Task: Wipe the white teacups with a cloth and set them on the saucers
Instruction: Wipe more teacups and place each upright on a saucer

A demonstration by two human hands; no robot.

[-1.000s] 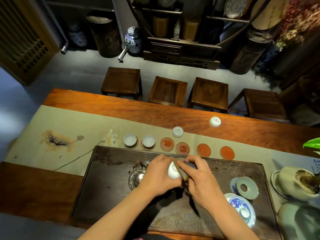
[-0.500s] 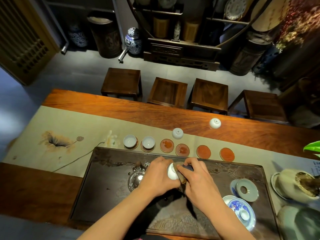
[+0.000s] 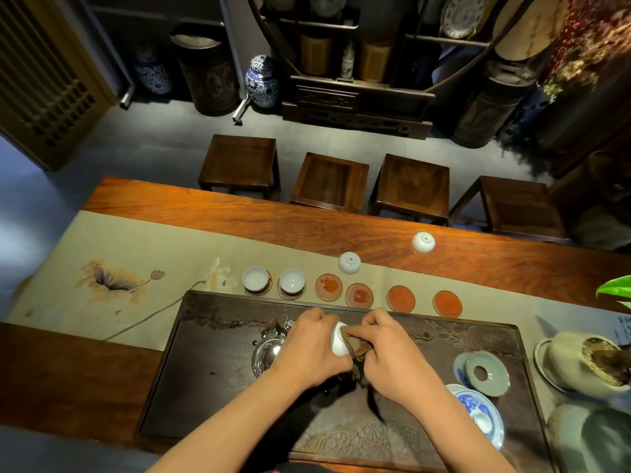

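Observation:
My left hand [image 3: 309, 348] grips a white teacup [image 3: 338, 343] over the dark tea tray [image 3: 211, 370]. My right hand [image 3: 386, 356] presses a brown cloth [image 3: 355, 348] into the cup's mouth. Two upright white cups [image 3: 255, 278] [image 3: 292, 280] stand on the two leftmost saucers. To their right lie several bare red saucers [image 3: 328, 286] [image 3: 400, 298] in a row. Two more white cups sit upside down beyond the row, one [image 3: 349, 262] on the runner and one [image 3: 423, 242] on the bare wood.
A metal strainer [image 3: 268, 353] sits on the tray left of my hands. A celadon lid [image 3: 486, 373] and a blue-patterned dish [image 3: 478, 414] lie at the tray's right. A pale pot [image 3: 587, 363] stands further right. Several wooden stools [image 3: 329, 180] line the table's far side.
My hands stay over the tray with the cup and cloth; the right hand's fingers have shifted slightly against the cup's rim.

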